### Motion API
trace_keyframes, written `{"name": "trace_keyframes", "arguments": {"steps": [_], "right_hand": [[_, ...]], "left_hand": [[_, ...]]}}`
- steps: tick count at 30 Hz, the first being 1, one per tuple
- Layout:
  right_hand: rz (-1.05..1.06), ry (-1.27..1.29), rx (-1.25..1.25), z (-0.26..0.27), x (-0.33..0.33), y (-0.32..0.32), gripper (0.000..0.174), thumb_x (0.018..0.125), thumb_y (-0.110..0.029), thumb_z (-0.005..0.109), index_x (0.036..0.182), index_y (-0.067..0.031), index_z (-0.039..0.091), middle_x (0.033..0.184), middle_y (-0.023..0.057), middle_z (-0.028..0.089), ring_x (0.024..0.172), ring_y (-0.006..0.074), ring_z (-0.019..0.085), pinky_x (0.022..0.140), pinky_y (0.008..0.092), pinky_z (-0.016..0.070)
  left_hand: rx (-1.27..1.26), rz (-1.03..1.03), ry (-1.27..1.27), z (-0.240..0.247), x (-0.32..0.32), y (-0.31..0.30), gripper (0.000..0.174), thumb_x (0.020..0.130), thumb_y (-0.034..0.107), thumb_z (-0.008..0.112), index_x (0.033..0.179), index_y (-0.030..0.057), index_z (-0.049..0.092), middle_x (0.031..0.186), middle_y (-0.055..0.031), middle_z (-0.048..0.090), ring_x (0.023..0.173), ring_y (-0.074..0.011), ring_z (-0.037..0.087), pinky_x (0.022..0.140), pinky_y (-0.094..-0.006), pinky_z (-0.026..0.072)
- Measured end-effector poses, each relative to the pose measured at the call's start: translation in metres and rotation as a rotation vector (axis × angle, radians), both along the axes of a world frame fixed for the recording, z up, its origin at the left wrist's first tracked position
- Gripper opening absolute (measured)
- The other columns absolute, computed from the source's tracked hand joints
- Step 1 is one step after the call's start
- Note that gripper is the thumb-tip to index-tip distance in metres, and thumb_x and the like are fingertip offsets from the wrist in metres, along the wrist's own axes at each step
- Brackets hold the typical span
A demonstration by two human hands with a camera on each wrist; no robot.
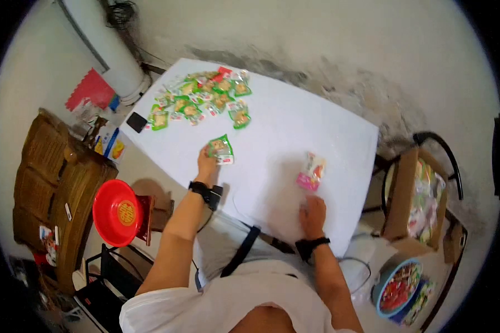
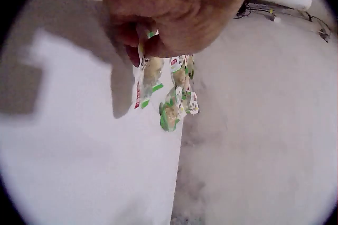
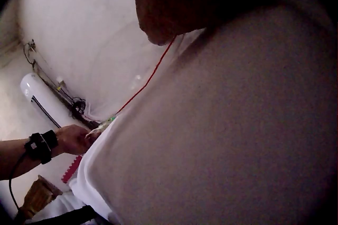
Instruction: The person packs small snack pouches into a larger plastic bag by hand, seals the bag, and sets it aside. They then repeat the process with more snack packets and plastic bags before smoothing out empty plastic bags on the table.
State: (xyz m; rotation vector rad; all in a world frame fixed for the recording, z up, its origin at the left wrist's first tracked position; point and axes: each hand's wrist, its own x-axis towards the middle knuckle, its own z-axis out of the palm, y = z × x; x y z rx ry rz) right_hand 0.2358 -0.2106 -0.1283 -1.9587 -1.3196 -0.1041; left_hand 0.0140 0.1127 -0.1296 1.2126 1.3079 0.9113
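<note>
My left hand (image 1: 206, 164) pinches the edge of a clear snack packet (image 1: 221, 146) with green trim, over the near left part of the white table. In the left wrist view the packet (image 2: 152, 72) hangs from between thumb and fingers (image 2: 132, 35). A pile of similar green-edged packets (image 1: 191, 105) lies toward the table's far left. My right hand (image 1: 314, 215) is by the near right edge with fingers loosely bent, and nothing shows in it. Just beyond it lies a pink and white packet (image 1: 312, 171). The right wrist view shows this hand (image 3: 163, 14) only as a dark shape.
A black phone (image 1: 136, 122) lies at the table's left corner. On the left stand a red basin (image 1: 116, 213) and a wooden bench (image 1: 55, 166). At the right are a cardboard box (image 1: 404, 194) of packets and a blue tub (image 1: 379, 291). A wall (image 1: 339, 50) borders the far side.
</note>
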Motion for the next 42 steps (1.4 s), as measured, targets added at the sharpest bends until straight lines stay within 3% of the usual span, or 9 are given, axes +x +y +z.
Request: {"name": "trace_keyframes", "arguments": {"steps": [2, 8, 12, 14, 20, 28, 34, 37, 42], "right_hand": [[-0.014, -0.030, 0.005, 0.001, -0.001, 0.000, 0.030, 0.070, -0.014, 0.064, 0.099, -0.0064, 0.057, 0.100, 0.0144, 0.054, 0.095, 0.0328, 0.050, 0.082, 0.0442, 0.0390], [0.024, -0.074, 0.037, 0.022, -0.003, 0.003, 0.018, 0.073, -0.013, 0.063, 0.090, -0.0082, 0.060, 0.089, 0.0096, 0.053, 0.087, 0.0283, 0.050, 0.075, 0.0420, 0.0389], [0.026, -0.074, 0.080, 0.040, 0.001, 0.008, 0.013, 0.071, -0.009, 0.065, 0.083, -0.0081, 0.061, 0.083, 0.0084, 0.054, 0.080, 0.0269, 0.052, 0.070, 0.0392, 0.0381], [0.024, -0.063, 0.079, 0.041, 0.003, 0.010, 0.010, 0.072, -0.009, 0.065, 0.081, -0.0081, 0.061, 0.080, 0.0077, 0.054, 0.078, 0.0263, 0.052, 0.070, 0.0392, 0.0380], [0.009, -0.024, 0.073, 0.047, 0.006, 0.013, 0.009, 0.072, -0.013, 0.065, 0.079, -0.0076, 0.064, 0.074, 0.0069, 0.053, 0.074, 0.0260, 0.053, 0.068, 0.0386, 0.0393], [-0.009, 0.021, 0.129, 0.050, 0.014, 0.007, 0.011, 0.074, -0.013, 0.065, 0.082, -0.0063, 0.065, 0.077, 0.0084, 0.056, 0.075, 0.0274, 0.055, 0.067, 0.0383, 0.0416], [0.046, 0.004, 0.079, 0.055, 0.007, 0.005, 0.012, 0.076, -0.014, 0.063, 0.085, -0.0060, 0.064, 0.077, 0.0089, 0.056, 0.075, 0.0277, 0.054, 0.066, 0.0384, 0.0416], [0.058, -0.015, 0.082, 0.046, 0.001, 0.006, 0.013, 0.076, -0.014, 0.062, 0.087, -0.0069, 0.062, 0.075, 0.0094, 0.055, 0.075, 0.0281, 0.054, 0.066, 0.0387, 0.0417], [0.025, 0.028, 0.119, 0.045, -0.033, -0.011, 0.019, 0.074, -0.013, 0.065, 0.088, -0.0045, 0.057, 0.078, 0.0118, 0.057, 0.072, 0.0290, 0.056, 0.061, 0.0385, 0.0441]], "left_hand": [[-0.072, -0.070, 0.006, 0.039, 0.006, -0.024, 0.064, 0.075, -0.009, 0.047, 0.135, 0.0008, 0.029, 0.104, -0.0116, 0.057, 0.078, -0.0153, 0.057, 0.061, -0.0253, 0.0479], [-0.256, -0.315, -0.321, 0.056, -0.006, -0.072, 0.059, 0.074, -0.011, 0.044, 0.131, 0.0013, 0.037, 0.114, -0.0116, 0.055, 0.088, -0.0161, 0.059, 0.069, -0.0248, 0.0512], [-0.419, -0.741, -0.368, 0.082, -0.011, -0.138, 0.054, 0.073, -0.012, 0.042, 0.125, 0.0020, 0.047, 0.111, -0.0101, 0.058, 0.096, -0.0148, 0.057, 0.084, -0.0262, 0.0471], [-0.507, -0.876, -0.381, 0.086, -0.009, -0.169, 0.049, 0.075, -0.009, 0.051, 0.122, 0.0025, 0.050, 0.113, -0.0106, 0.059, 0.092, -0.0144, 0.060, 0.080, -0.0269, 0.0488], [-0.780, -0.756, -0.327, 0.091, 0.015, -0.209, 0.051, 0.076, -0.009, 0.044, 0.124, 0.0057, 0.049, 0.113, -0.0078, 0.059, 0.086, -0.0107, 0.060, 0.066, -0.0197, 0.0478], [-0.702, -0.647, -0.335, 0.067, 0.037, -0.212, 0.050, 0.077, -0.010, 0.042, 0.124, 0.0067, 0.048, 0.111, -0.0081, 0.060, 0.075, -0.0083, 0.058, 0.057, -0.0183, 0.0451], [-0.422, -0.614, -0.296, 0.046, 0.047, -0.205, 0.049, 0.078, -0.013, 0.042, 0.124, 0.0032, 0.043, 0.110, -0.0084, 0.060, 0.083, -0.0112, 0.058, 0.065, -0.0189, 0.0454], [-0.004, -0.487, -0.368, -0.002, 0.065, -0.212, 0.042, 0.080, -0.009, 0.050, 0.117, 0.0009, 0.034, 0.107, -0.0110, 0.056, 0.086, -0.0124, 0.055, 0.064, -0.0212, 0.0449], [-0.100, -0.375, -0.154, -0.025, 0.056, -0.219, 0.048, 0.077, -0.002, 0.061, 0.116, 0.0011, 0.034, 0.100, -0.0095, 0.053, 0.079, -0.0140, 0.054, 0.064, -0.0244, 0.0458]]}}
